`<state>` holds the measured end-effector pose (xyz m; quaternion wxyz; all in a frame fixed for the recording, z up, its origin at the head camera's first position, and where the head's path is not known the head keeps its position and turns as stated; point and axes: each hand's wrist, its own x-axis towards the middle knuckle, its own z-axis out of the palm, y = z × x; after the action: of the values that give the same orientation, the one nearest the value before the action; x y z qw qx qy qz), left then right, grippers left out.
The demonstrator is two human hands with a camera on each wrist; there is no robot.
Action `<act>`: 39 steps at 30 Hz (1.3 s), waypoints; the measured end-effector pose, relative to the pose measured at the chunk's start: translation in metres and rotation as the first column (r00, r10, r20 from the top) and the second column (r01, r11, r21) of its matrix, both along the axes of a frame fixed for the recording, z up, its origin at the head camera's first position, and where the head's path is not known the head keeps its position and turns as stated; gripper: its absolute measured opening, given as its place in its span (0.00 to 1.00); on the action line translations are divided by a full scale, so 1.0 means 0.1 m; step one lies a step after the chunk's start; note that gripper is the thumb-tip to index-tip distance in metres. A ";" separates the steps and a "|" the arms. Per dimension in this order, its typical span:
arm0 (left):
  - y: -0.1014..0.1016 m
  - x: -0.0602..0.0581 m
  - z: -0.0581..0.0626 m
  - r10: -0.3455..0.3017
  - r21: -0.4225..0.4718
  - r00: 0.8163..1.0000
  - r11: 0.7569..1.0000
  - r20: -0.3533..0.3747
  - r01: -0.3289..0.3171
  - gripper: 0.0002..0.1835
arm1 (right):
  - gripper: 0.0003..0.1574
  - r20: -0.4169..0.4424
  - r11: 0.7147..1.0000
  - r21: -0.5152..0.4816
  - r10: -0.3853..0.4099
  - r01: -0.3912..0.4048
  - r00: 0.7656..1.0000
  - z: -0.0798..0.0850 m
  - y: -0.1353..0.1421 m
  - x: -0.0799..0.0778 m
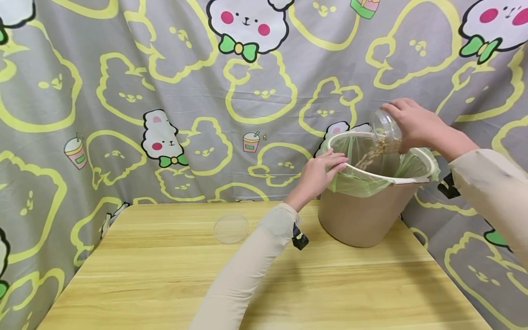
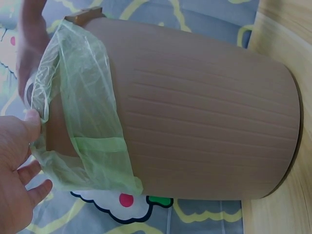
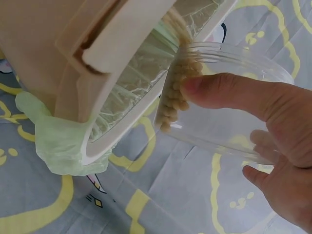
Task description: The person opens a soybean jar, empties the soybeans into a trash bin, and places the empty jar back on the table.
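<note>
A tan trash can point(image 1: 354, 215) stands at the table's right rear, lined with a pale green plastic bag point(image 2: 90, 97) under a white ring point(image 3: 146, 105). My left hand point(image 1: 315, 176) holds the near-left part of its rim, the thumb and fingers on the bag's edge. My right hand point(image 1: 422, 126) grips a clear jar point(image 3: 229, 117), tipped over the opening. Small round beige beans point(image 3: 180, 92) lie along the jar's lower wall and stream from its mouth into the bag. The bottom of the can's inside is hidden.
A clear round lid point(image 1: 231, 228) lies flat on the wooden table point(image 1: 165, 275), left of the can. A grey curtain point(image 1: 198, 101) with cartoon figures hangs directly behind the table and along its sides.
</note>
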<state>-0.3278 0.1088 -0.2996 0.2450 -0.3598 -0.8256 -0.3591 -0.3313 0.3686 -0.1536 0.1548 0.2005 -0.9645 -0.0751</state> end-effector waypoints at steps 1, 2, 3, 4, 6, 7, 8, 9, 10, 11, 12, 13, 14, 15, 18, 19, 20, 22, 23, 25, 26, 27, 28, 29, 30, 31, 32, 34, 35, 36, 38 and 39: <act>0.00 0.00 0.00 0.000 0.000 1.000 1.000 -0.001 0.000 0.15 | 0.81 -0.003 1.000 0.011 0.001 -0.001 1.000 0.00 0.00 0.00; 0.00 0.00 0.00 0.001 0.000 1.000 1.000 0.000 -0.001 0.15 | 0.81 -0.008 1.000 0.023 0.004 -0.003 1.000 0.00 -0.01 0.00; 0.00 0.00 0.00 0.002 0.001 1.000 1.000 0.000 -0.002 0.15 | 0.81 -0.013 0.999 0.034 0.007 -0.007 1.000 0.00 -0.02 -0.01; 0.00 0.00 0.00 0.003 0.002 1.000 1.000 0.000 -0.003 0.15 | 0.80 -0.020 0.999 0.043 0.013 -0.012 1.000 0.00 -0.03 -0.01; 0.00 0.00 0.00 0.000 0.005 1.000 1.000 0.004 0.000 0.15 | 0.79 -0.033 0.998 0.064 0.027 -0.025 0.999 0.00 -0.04 0.00; 0.00 0.00 0.00 -0.003 0.008 1.000 1.000 0.006 0.003 0.15 | 0.78 -0.038 0.997 0.072 0.032 -0.029 0.999 0.01 -0.05 0.00; 0.00 0.00 0.00 -0.004 0.009 1.000 1.000 0.008 0.004 0.15 | 0.77 -0.045 0.996 0.078 0.038 -0.035 0.998 0.01 -0.06 0.00; 0.00 0.00 0.00 -0.008 0.011 1.000 1.000 0.010 0.008 0.15 | 0.76 -0.051 0.996 0.084 0.044 -0.040 0.998 0.01 -0.06 0.00; 0.00 0.00 0.00 -0.010 0.013 1.000 1.000 0.013 0.010 0.15 | 0.75 -0.057 0.995 0.087 0.050 -0.045 0.997 0.01 -0.07 0.00; 0.00 -0.01 0.00 -0.009 0.012 1.000 1.000 0.014 0.008 0.15 | 0.75 -0.063 0.994 0.093 0.057 -0.051 0.996 0.01 -0.08 0.00; 0.00 -0.01 0.00 -0.010 0.014 1.000 1.000 0.016 0.009 0.15 | 0.74 -0.066 0.994 0.099 0.060 -0.054 0.996 0.01 -0.08 0.00; 0.00 -0.01 0.00 -0.010 0.014 1.000 1.000 0.017 0.010 0.15 | 0.73 -0.071 0.993 0.105 0.065 -0.057 0.995 0.01 -0.09 -0.01; 0.00 -0.01 0.00 -0.009 0.013 1.000 1.000 0.016 0.009 0.15 | 0.72 -0.079 0.991 0.114 0.075 -0.065 0.994 0.01 -0.09 -0.01; 0.00 -0.01 0.00 -0.010 0.013 1.000 1.000 0.018 0.010 0.15 | 0.72 -0.083 0.990 0.123 0.082 -0.071 0.993 0.00 -0.10 -0.01; 0.00 0.00 0.00 -0.007 0.010 1.000 1.000 0.019 0.007 0.15 | 0.70 -0.095 0.985 0.149 0.104 -0.089 0.990 -0.01 -0.12 -0.02; 0.00 0.00 0.00 -0.007 0.010 1.000 1.000 0.019 0.007 0.15 | 0.69 -0.099 0.983 0.157 0.112 -0.096 0.989 -0.02 -0.12 -0.02; 0.00 0.00 0.00 -0.007 0.010 1.000 1.000 0.020 0.007 0.16 | 0.68 -0.102 0.981 0.163 0.120 -0.102 0.988 -0.03 -0.13 -0.02; 0.00 0.00 0.00 -0.005 0.010 1.000 1.000 0.018 0.004 0.15 | 0.67 -0.105 0.979 0.172 0.130 -0.111 0.986 -0.04 -0.14 -0.01; 0.00 0.00 0.00 -0.005 0.011 1.000 1.000 0.017 0.005 0.15 | 0.67 -0.107 0.978 0.175 0.135 -0.115 0.985 -0.04 -0.15 -0.01; 0.00 0.01 0.00 -0.010 0.016 1.000 1.000 0.016 0.009 0.15 | 0.66 -0.107 0.976 0.182 0.141 -0.120 0.984 -0.05 -0.16 -0.01; 0.00 0.01 0.00 -0.012 0.017 1.000 1.000 0.015 0.012 0.15 | 0.66 -0.107 0.975 0.183 0.144 -0.122 0.984 -0.05 -0.16 -0.01; 0.00 0.01 0.00 -0.010 0.016 1.000 1.000 0.014 0.010 0.15 | 0.66 -0.107 0.975 0.185 0.144 -0.123 0.984 -0.05 -0.17 -0.01; 0.00 0.01 0.00 -0.011 0.016 1.000 1.000 0.014 0.011 0.15 | 0.66 -0.106 0.975 0.187 0.143 -0.122 0.984 -0.05 -0.17 -0.01; 0.00 0.01 0.00 -0.017 0.020 1.000 1.000 0.016 0.017 0.16 | 0.66 -0.105 0.975 0.188 0.142 -0.120 0.984 -0.05 -0.17 -0.01; 0.00 0.01 0.00 -0.016 0.019 1.000 1.000 0.017 0.016 0.16 | 0.66 -0.105 0.975 0.189 0.141 -0.119 0.984 -0.05 -0.17 -0.01; 0.00 0.01 0.00 -0.019 0.020 1.000 1.000 0.017 0.018 0.16 | 0.66 -0.104 0.975 0.189 0.138 -0.117 0.985 -0.06 -0.17 -0.01; 0.00 0.01 0.00 -0.021 0.022 1.000 1.000 0.017 0.020 0.16 | 0.66 -0.103 0.975 0.189 0.136 -0.115 0.985 -0.06 -0.17 -0.01; 0.00 0.01 0.00 -0.021 0.024 1.000 1.000 0.016 0.020 0.16 | 0.66 -0.102 0.975 0.188 0.136 -0.115 0.986 -0.06 -0.16 -0.02; 0.00 0.01 0.00 -0.022 0.025 1.000 0.999 0.015 0.021 0.16 | 0.66 -0.101 0.976 0.186 0.135 -0.114 0.986 -0.06 -0.16 -0.02; 0.00 0.01 0.00 -0.020 0.026 1.000 0.999 0.015 0.020 0.15 | 0.66 -0.100 0.976 0.184 0.133 -0.113 0.986 -0.07 -0.15 -0.02; 0.00 0.01 0.00 -0.012 0.021 1.000 1.000 0.010 0.012 0.15 | 0.65 -0.097 0.977 0.181 0.128 -0.109 0.987 -0.07 -0.15 -0.02; 0.00 0.01 0.00 -0.011 0.021 1.000 1.000 0.008 0.011 0.15 | 0.66 -0.094 0.978 0.180 0.125 -0.107 0.988 -0.07 -0.14 -0.02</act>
<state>-0.3265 0.1088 -0.3000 0.2433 -0.3603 -0.8208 -0.3705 -0.3332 0.3542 -0.1607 0.1914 0.2651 -0.9313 -0.1607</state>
